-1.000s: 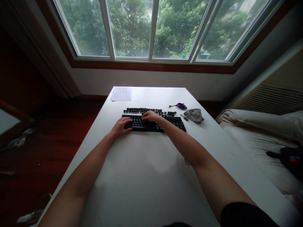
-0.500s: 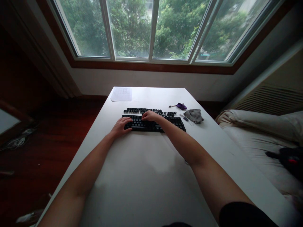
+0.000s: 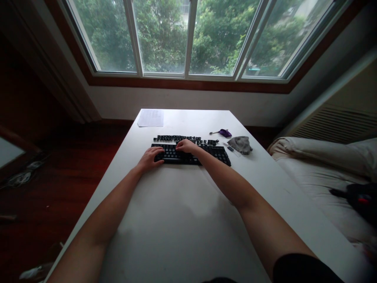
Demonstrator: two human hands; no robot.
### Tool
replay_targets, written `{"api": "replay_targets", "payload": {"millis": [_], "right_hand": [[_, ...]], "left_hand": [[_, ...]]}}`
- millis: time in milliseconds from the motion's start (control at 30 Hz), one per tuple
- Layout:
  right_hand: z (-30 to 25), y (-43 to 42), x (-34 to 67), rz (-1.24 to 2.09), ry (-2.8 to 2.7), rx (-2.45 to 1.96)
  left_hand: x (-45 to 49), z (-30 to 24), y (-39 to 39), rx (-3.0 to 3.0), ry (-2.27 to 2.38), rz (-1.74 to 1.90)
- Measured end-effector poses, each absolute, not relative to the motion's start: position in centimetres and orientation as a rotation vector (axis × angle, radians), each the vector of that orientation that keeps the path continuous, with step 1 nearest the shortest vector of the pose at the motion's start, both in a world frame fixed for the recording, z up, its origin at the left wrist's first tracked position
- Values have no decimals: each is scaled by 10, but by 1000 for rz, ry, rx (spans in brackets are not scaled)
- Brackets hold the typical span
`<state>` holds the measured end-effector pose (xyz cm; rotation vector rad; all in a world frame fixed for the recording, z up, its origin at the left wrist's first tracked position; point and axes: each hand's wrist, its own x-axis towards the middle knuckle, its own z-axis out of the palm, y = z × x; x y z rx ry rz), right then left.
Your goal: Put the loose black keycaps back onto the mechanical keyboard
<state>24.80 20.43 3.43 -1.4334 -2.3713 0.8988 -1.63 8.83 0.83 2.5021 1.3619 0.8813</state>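
Note:
A black keyboard (image 3: 215, 154) lies across the far half of the white table (image 3: 176, 220). My left hand (image 3: 148, 158) clasps its left end, fingers over the keys and thumb at the front edge. My right hand (image 3: 186, 146) is over the middle of the keyboard near the back row, fingertips bunched down onto the keys. Whatever they pinch is too small to make out. A row of loose black keycaps (image 3: 171, 138) lies just behind the keyboard.
Right of the keyboard are a purple tool (image 3: 224, 133), a crumpled grey cloth (image 3: 240, 144) and a small dark item (image 3: 230, 148). A paper sheet (image 3: 151, 117) lies at the far left corner. A bed (image 3: 324, 173) stands close on the right, and windows are ahead.
Almost nothing has changed. Both hands stay in place on the keyboard and the view has shifted only slightly.

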Motion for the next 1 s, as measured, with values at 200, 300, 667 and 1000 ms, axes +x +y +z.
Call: {"api": "replay_targets", "payload": {"millis": [200, 300, 667, 1000], "right_hand": [[42, 195, 245, 768, -2412, -1487], [41, 181, 244, 621, -2406, -1485], [32, 149, 244, 336, -2322, -1413], [39, 142, 226, 138, -2291, -1713]], "left_hand": [[-16, 8, 89, 2504, 1370, 882], [-16, 7, 89, 2504, 1372, 882], [-16, 7, 89, 2523, 1359, 875], [-16, 9, 87, 2517, 1362, 876]]}}
